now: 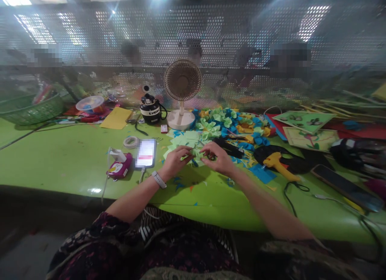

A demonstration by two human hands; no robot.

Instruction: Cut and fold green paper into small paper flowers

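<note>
Both of my hands meet over a pile of pale green paper pieces (177, 141) at the middle of the green table (75, 151). My left hand (179, 161), with a white watch (159, 179) on its wrist, has its fingers pinched on a light green paper piece. From the other side, my right hand (217, 157) pinches the same small piece with curled fingers. The piece's outline is partly hidden by my fingers. Folded green, blue and yellow paper shapes (221, 123) are heaped just beyond.
A fan (182, 81) and a black bottle (150, 111) stand behind. A lit phone (145, 153), tape roll (130, 142) and purple charger (120, 167) lie left. Right are a yellow glue gun (280, 165), a dark phone (346, 187) and cables. A green basket (30, 109) is far left.
</note>
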